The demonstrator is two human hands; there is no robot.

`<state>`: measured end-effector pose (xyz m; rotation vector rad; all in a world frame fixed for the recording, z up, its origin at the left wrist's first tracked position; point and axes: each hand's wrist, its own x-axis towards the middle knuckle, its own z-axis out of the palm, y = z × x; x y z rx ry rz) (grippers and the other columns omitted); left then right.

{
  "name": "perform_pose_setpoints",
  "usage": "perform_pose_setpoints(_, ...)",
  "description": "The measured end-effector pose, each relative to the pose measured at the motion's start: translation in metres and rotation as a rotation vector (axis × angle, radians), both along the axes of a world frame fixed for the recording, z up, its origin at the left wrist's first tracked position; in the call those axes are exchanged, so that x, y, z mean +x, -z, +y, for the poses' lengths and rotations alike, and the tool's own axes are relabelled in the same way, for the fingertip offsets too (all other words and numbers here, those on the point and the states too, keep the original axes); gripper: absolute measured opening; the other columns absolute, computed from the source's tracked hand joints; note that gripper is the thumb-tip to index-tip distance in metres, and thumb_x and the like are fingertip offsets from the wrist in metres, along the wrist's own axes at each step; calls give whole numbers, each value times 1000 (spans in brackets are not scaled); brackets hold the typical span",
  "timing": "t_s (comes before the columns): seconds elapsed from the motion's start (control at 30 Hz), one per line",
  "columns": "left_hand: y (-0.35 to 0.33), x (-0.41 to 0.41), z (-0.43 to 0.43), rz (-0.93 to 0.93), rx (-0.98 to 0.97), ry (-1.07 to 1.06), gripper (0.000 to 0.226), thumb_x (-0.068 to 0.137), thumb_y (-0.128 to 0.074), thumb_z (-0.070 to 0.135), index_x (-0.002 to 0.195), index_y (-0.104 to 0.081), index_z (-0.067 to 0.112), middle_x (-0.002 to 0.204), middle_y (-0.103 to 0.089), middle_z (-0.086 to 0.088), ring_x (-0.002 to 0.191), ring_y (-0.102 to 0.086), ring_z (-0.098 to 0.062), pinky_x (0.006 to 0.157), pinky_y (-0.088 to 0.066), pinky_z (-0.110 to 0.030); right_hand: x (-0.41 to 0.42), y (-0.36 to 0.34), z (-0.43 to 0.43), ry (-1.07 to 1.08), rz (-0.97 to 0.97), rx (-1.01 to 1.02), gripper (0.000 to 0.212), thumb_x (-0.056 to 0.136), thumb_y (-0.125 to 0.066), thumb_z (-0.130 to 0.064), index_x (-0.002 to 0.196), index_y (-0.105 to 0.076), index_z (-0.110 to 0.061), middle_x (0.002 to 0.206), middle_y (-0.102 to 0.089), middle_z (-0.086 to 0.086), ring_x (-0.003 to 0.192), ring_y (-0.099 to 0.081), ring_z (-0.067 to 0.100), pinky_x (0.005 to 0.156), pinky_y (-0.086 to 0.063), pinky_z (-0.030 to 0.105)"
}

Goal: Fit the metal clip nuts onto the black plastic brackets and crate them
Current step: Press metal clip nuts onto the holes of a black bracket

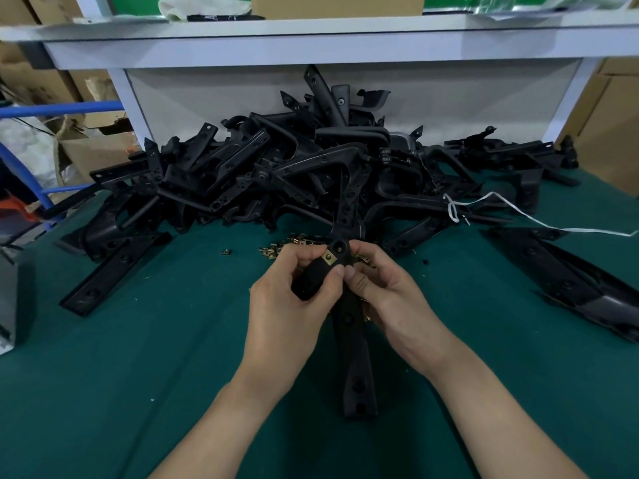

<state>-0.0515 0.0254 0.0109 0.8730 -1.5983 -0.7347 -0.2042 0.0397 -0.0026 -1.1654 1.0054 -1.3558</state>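
Gripping the black plastic bracket (350,323) just in front of the pile (294,174), the left hand (287,295) is curling closed round its upper end, thumb pushing the clip nut (330,258); the right hand (387,292) is wrapping the bracket alongside. Uneven thumbing, I judge, is risking a crooked nut missing its hole. Thumbs are hiding the nut's lower edge; no crate is showing.

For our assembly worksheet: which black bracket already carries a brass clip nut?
The bracket gripped by left hand and right hand; a clip nut sits on it.
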Motion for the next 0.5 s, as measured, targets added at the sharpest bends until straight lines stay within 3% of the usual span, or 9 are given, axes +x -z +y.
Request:
perform_pose_setpoints(0.2, 2, 0, -1, -4, 23, -9, 25, 89, -76, 27, 98, -62, 46, 94, -71, 25, 88, -68, 3, 70, -48, -5, 0, 0, 0, 1, -36, 12, 28, 93, -64, -34, 121, -66, -34, 114, -71, 6, 101, -69, 18, 81, -54, 32)
perform_pose_setpoints(0.33, 8, -1, -1, -51, 106, 13, 17, 91, -71, 35, 104, -61, 42, 97, -70, 25, 93, -67, 3, 72, -49, -6, -1, -1, 0, -34, -90, -7, 33, 100, -52, -48, 127, -64, -32, 129, -67, 1, 121, -63, 20, 96, -54, 37)
perform_pose_setpoints(0.43, 11, -3, 3, -124, 196, 111, 19, 93, -63, 49, 110, -61, 42, 97, -71, 19, 91, -68, -2, 75, -55, -19, -4, -1, 0, 13, -46, -35, 31, 100, -54, -47, 123, -67, -31, 129, -67, 0, 125, -60, 21, 103, -49, 39)
perform_pose_setpoints(0.5, 9, -3, 3, -86, 255, 193, 26, 97, -50, 57, 110, -65, 40, 91, -73, 11, 85, -70, -8, 78, -58, -30, -9, -2, 0, 7, -44, -9, 30, 102, -53, -44, 122, -69, -29, 124, -70, 4, 114, -67, 22, 89, -56, 34)
